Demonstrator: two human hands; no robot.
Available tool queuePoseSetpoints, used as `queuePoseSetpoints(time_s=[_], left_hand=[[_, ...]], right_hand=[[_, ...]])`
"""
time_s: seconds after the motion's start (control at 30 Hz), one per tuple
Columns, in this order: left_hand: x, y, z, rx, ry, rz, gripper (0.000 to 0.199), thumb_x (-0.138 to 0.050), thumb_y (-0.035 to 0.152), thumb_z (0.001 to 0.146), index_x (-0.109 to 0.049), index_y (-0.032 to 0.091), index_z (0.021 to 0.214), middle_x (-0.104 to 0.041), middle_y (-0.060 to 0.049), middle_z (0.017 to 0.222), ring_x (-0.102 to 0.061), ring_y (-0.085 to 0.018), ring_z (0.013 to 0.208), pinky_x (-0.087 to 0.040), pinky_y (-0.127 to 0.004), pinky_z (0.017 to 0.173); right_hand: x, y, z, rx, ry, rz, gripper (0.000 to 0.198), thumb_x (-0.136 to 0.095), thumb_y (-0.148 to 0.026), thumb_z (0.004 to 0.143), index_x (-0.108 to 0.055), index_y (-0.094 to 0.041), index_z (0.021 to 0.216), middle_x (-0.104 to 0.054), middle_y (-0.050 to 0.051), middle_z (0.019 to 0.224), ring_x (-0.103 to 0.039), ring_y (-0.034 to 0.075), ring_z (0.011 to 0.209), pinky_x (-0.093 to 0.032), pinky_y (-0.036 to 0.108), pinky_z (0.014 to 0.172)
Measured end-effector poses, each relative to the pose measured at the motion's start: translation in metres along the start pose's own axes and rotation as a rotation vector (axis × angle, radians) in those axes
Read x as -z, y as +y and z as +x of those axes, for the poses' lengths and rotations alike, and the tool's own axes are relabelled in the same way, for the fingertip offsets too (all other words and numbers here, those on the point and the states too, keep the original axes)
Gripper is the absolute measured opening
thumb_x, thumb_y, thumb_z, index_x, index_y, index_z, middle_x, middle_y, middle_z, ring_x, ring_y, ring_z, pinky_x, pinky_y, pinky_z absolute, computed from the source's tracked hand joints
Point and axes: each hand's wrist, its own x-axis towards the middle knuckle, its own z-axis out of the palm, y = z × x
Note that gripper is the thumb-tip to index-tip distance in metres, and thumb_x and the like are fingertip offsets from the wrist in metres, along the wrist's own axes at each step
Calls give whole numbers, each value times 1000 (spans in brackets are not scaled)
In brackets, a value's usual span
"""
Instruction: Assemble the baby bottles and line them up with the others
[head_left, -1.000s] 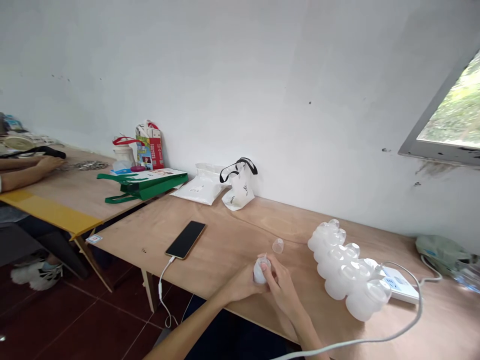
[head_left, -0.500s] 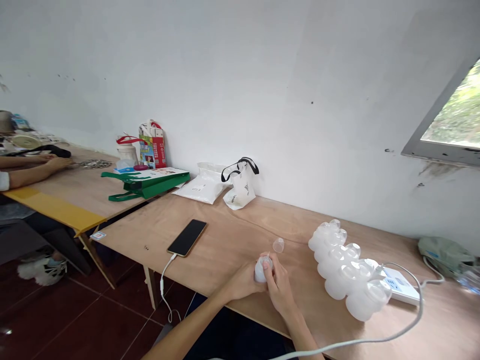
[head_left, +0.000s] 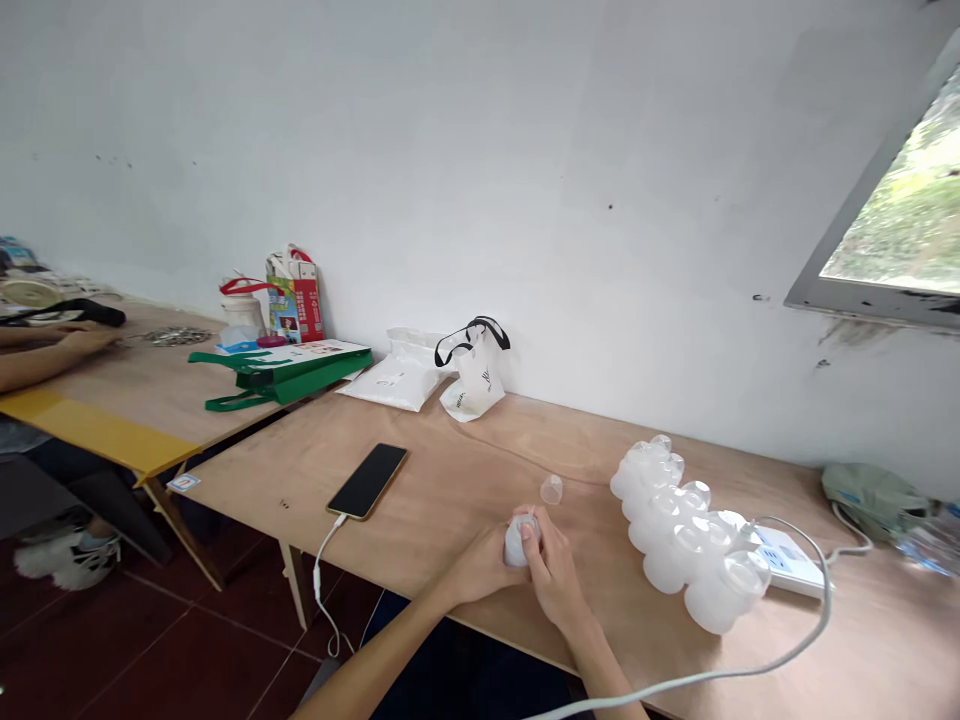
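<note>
Just above the table's front edge, my left hand (head_left: 486, 562) is closed around a small translucent white plastic bottle (head_left: 519, 542). My right hand (head_left: 550, 562) grips the same bottle from the other side, its thumb on the upper part. The fingers cover much of the bottle. Beyond my hands, a small clear plastic cap (head_left: 551, 489) lies loose on the wooden table (head_left: 450, 470). To the right stands a cluster of several similar whitish bottles (head_left: 679, 545) with clear domed caps.
A white power strip (head_left: 791, 562) with a grey cable (head_left: 814, 630) lies beside the bottles. On the left is a charging phone (head_left: 367, 482). White bags (head_left: 480, 380) and a green bag (head_left: 292, 375) sit near the wall. A co-worker's arms (head_left: 52, 355) rest on the far-left table.
The view has shifted slightly, so most things appear a little further left. Both hands keep their hold on the bottle, with little visible change in grip.
</note>
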Motion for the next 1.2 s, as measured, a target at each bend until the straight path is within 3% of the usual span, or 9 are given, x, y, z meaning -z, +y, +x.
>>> queuePoseSetpoints(time_s=[0.23, 0.37, 0.47, 0.63, 0.73, 0.87, 1.0, 1.1, 1.2], left_hand=[[-3, -5, 0, 14, 34, 29, 27, -77, 25, 80, -70, 18, 106, -75, -5, 105, -67, -28, 93, -51, -35, 79], [-1, -1, -1, 23, 34, 63, 33, -82, 31, 80, -69, 20, 108, -73, -4, 108, -66, -27, 97, -50, -36, 87], [-1, 1, -2, 58, 39, 88, 34, -82, 32, 80, -69, 19, 109, -73, -5, 107, -66, -29, 97, -51, -37, 86], [-3, -1, -1, 15, 37, 68, 47, -82, 30, 79, -67, 23, 124, -71, -5, 124, -64, -32, 111, -50, -40, 96], [-3, -4, -1, 33, 35, 78, 50, -83, 32, 79, -67, 25, 126, -71, -5, 125, -63, -32, 114, -49, -41, 98], [-2, -4, -1, 45, 27, 100, 51, -83, 33, 79, -66, 24, 127, -71, -4, 122, -64, -32, 111, -49, -41, 97], [-1, 3, -2, 5, 18, 59, 46, -81, 30, 81, -66, 25, 124, -72, -3, 122, -65, -30, 110, -51, -38, 95], [0, 8, -2, 6, 13, 43, 38, -80, 26, 80, -68, 22, 116, -73, -3, 115, -67, -29, 104, -52, -38, 90], [0, 8, -2, -6, 10, 50, 46, -81, 23, 78, -67, 23, 121, -73, -4, 120, -66, -31, 111, -51, -41, 98]], right_hand=[[13, -1, 6, -93, 101, 35, 49, -27, -49, 111, -70, -26, 122, -56, 9, 145, -50, 25, 137, -40, 42, 115], [35, 22, 10, -72, 122, -279, 47, -32, -48, 109, -66, -27, 135, -45, 7, 158, -32, 29, 151, -26, 55, 123], [45, 44, 9, -90, 54, -483, 49, -42, -46, 104, -54, -27, 149, -38, 9, 163, -27, 33, 153, -29, 60, 120], [46, 45, 7, -197, -174, -501, 40, -43, -33, 99, -66, -27, 132, -63, 9, 140, -57, 34, 130, -47, 52, 104], [44, 33, 10, -235, -177, -494, 37, -38, -34, 100, -69, -27, 120, -68, 8, 127, -64, 30, 115, -52, 47, 95], [41, 33, 7, -208, -84, -446, 54, -36, -38, 101, -43, -30, 154, -37, 6, 162, -39, 27, 147, -44, 45, 112], [37, 42, 5, -197, -109, -448, 71, -38, -25, 96, -20, -34, 164, -5, -1, 172, -19, 25, 157, -36, 46, 120], [36, 44, 14, -186, -169, -503, 84, -38, -12, 88, -14, -34, 165, 3, -1, 173, -15, 23, 158, -36, 45, 119], [36, 44, 29, -164, -238, -598, 78, -39, -12, 91, -20, -25, 165, -3, 7, 173, -19, 27, 157, -39, 45, 117]])
